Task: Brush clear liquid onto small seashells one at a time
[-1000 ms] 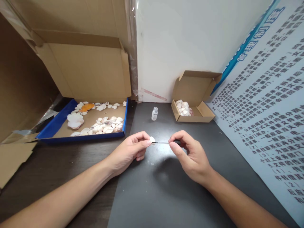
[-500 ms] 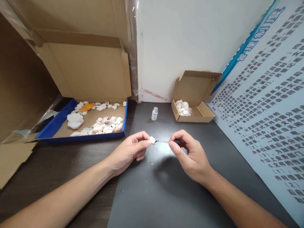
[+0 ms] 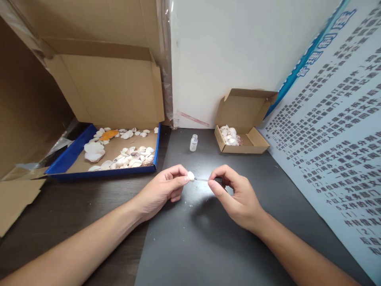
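My left hand (image 3: 162, 189) pinches a small white shell (image 3: 191, 175) between thumb and fingertips, just above the dark mat (image 3: 208, 230). My right hand (image 3: 235, 194) is closed on the black cap of a thin brush applicator (image 3: 205, 180). Its tip touches the shell's right side. A small clear bottle (image 3: 193, 142) stands uncapped behind the hands.
A blue-edged cardboard tray (image 3: 74, 153) with several shells lies at the left, its lid raised. A small open carton (image 3: 242, 145) with shells sits at the back right. A printed board (image 3: 336, 139) leans along the right. White crumbs (image 3: 188, 203) dot the mat.
My right hand has slid a little to the left, bringing the applicator closer against the shell. The left hand has stayed almost still.
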Demonstrator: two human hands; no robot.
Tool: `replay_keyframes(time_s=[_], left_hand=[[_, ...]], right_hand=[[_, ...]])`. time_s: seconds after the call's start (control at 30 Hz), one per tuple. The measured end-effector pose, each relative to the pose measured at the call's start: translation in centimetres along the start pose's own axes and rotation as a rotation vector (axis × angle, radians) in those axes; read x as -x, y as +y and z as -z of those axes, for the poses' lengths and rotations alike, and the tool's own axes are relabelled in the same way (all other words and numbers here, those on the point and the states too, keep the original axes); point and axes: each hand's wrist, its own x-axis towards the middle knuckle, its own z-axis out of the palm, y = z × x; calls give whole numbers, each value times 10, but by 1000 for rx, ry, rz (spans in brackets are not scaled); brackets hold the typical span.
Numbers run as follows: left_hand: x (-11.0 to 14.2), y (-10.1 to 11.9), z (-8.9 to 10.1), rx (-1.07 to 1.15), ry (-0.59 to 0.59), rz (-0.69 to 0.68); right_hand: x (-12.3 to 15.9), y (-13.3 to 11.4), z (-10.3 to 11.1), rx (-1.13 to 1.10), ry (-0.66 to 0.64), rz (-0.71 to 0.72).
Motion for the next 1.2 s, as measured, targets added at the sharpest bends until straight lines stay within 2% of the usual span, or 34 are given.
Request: replay_keyframes(time_s=[0.3, 0.57, 0.87, 1.2], left_hand=[[-1, -2, 1, 1, -2, -17], [0, -1, 1, 11, 3, 2], [0, 0, 0, -3, 11, -1], [0, 0, 0, -5, 2, 1]], right_hand=[[-2, 0, -1, 72, 16, -15], [0, 0, 1, -44, 0, 20], [-2, -1, -1, 63, 29, -16], [-1, -1, 1, -6, 11, 14]])
